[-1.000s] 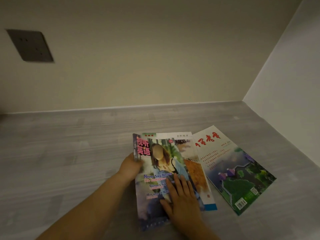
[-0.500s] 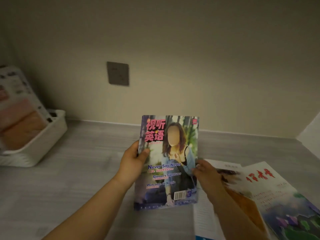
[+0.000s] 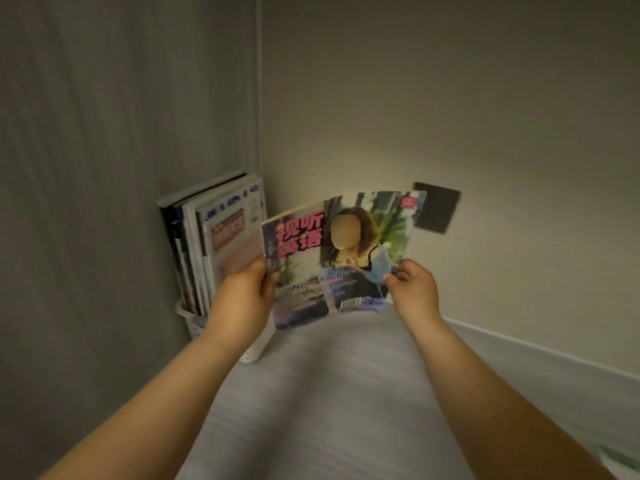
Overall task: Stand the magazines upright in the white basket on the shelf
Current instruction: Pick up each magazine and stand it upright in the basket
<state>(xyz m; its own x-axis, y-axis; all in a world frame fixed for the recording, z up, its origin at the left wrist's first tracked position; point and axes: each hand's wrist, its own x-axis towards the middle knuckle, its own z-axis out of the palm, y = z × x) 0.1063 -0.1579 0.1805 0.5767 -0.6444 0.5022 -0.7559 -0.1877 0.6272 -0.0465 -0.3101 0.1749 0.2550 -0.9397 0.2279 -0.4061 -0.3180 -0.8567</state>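
Both hands hold one magazine (image 3: pixel 341 258) upright above the shelf (image 3: pixel 329 393), arms stretched forward: the left hand (image 3: pixel 242 299) pinches its spine edge, the right hand (image 3: pixel 414 289) its outer edge. This looks like the carry step. The basket (image 3: pixel 254 351) sits in the left corner, partly hidden behind the left hand, with other magazines (image 3: pixel 214 237) already standing in it. Next the magazine should swing left, then drop in beside them, probably at the near side.

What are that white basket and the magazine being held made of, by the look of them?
White basket: probably moulded plastic, matt, with rows of small punched holes. Magazine: paper with a glossy printed cover; it bows slightly between the two hands.
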